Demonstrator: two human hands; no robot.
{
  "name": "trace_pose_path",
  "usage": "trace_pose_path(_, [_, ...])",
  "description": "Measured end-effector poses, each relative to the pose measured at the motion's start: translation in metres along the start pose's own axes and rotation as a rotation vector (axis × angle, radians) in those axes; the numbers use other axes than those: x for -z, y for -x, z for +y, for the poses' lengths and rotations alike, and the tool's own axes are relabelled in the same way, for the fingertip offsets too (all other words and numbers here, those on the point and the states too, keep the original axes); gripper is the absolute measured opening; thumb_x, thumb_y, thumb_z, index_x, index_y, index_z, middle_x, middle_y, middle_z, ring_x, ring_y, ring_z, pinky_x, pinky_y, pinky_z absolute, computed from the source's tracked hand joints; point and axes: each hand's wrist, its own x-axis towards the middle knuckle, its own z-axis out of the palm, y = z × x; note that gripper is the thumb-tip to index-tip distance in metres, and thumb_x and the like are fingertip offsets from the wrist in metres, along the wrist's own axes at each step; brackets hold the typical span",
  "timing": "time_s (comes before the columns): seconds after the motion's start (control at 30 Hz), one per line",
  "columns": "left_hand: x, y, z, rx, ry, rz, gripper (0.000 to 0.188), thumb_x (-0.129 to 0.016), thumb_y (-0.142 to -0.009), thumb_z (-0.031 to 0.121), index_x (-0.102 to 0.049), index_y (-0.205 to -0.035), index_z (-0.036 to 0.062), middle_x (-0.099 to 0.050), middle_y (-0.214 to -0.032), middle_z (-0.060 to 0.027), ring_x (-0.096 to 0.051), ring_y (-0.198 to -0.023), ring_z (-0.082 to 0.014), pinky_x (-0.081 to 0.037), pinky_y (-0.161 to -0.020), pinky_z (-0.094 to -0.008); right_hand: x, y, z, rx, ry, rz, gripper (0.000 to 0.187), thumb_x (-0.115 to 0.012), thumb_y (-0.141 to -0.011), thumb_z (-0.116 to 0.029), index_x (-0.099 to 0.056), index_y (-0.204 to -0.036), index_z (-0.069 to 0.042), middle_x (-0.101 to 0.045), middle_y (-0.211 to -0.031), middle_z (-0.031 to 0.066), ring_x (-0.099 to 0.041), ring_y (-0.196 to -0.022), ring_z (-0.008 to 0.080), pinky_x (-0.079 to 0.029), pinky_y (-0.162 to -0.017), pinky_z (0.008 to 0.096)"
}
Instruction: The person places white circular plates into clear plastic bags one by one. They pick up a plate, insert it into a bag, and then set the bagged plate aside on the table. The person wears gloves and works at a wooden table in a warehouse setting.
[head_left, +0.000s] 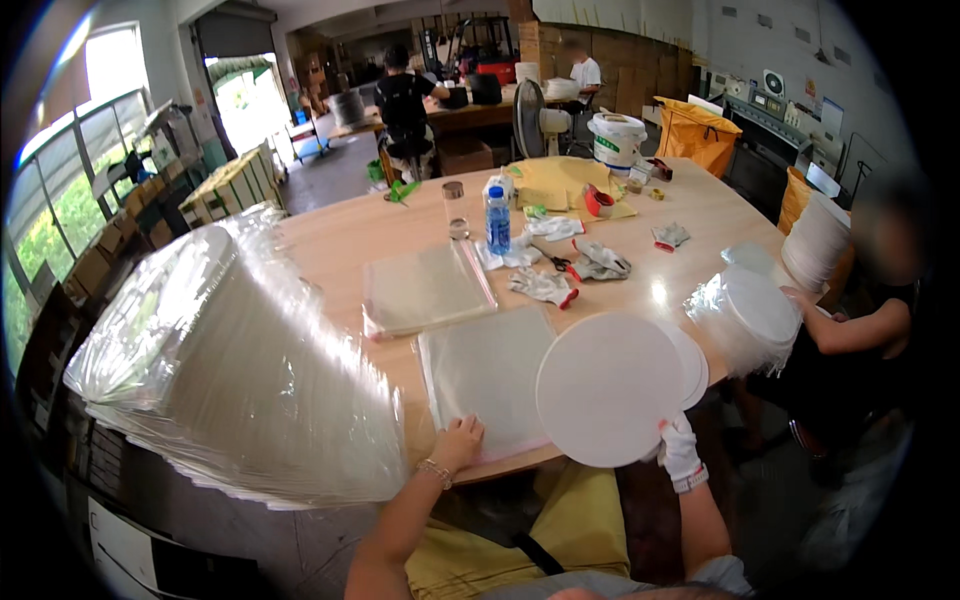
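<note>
Gripping a round white disc by its near right rim, the person's right hand, in a white glove, has its fingers closed on the edge. The disc covers part of a near stack of clear bags and several other white discs at the right; whether it touches them cannot be told. The bare left hand, wearing a bracelet, rests on the bags' near left corner; whether it pinches one cannot be told. A second bag stack lies farther off on the table, near work gloves and a blue bottle. A large plastic-wrapped pile stands at the left; at the far right, a co-worker sits beside film-wrapped discs.
</note>
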Motion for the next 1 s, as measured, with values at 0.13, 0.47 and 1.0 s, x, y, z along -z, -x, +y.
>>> trace_pose_path(0.13, [-0.004, -0.02, 0.002, -0.065, -0.184, 0.161, 0.018, -0.05, -0.079, 0.021, -0.06, -0.079, 0.0066, -0.06, -0.092, -0.0121, -0.058, -0.084, -0.0279, -0.047, -0.071, -0.0434, 0.007, 0.071, -0.029, -0.321, -0.218, -0.022, 0.027, -0.041, -0.09, -0.012, -0.044, -0.114, -0.002, -0.056, -0.064, 0.0054, -0.046, -0.04, 0.0102, -0.041, -0.034, 0.0239])
trace_pose_path(0.47, [0.009, -0.027, 0.02, -0.187, 0.157, 0.207, 0.015, -0.052, -0.08, 0.018, -0.059, -0.077, 0.0052, -0.059, -0.087, -0.0096, -0.057, -0.085, -0.0276, -0.046, -0.071, -0.039, -0.046, 0.112, 0.008, -0.696, -0.314, -0.234, 0.024, -0.045, -0.086, -0.009, -0.044, -0.11, -0.004, -0.049, -0.068, 0.0039, -0.044, -0.046, 0.0132, -0.04, -0.043, 0.0296])
trace_pose_path(1.0, [-0.046, 0.018, 0.08, 0.434, 1.848, 0.648, 0.026, -0.052, -0.087, 0.009, -0.049, -0.111, 0.0005, -0.053, -0.11, -0.0094, -0.055, -0.094, -0.0151, -0.049, -0.073, -0.0265, -0.107, 0.093, 0.003, -0.702, -0.513, 0.163, 0.006, -0.046, -0.091, -0.016, -0.047, -0.097, -0.017, -0.052, -0.079, -0.0009, -0.048, -0.058, 0.0146, -0.041, -0.054, 0.0326])
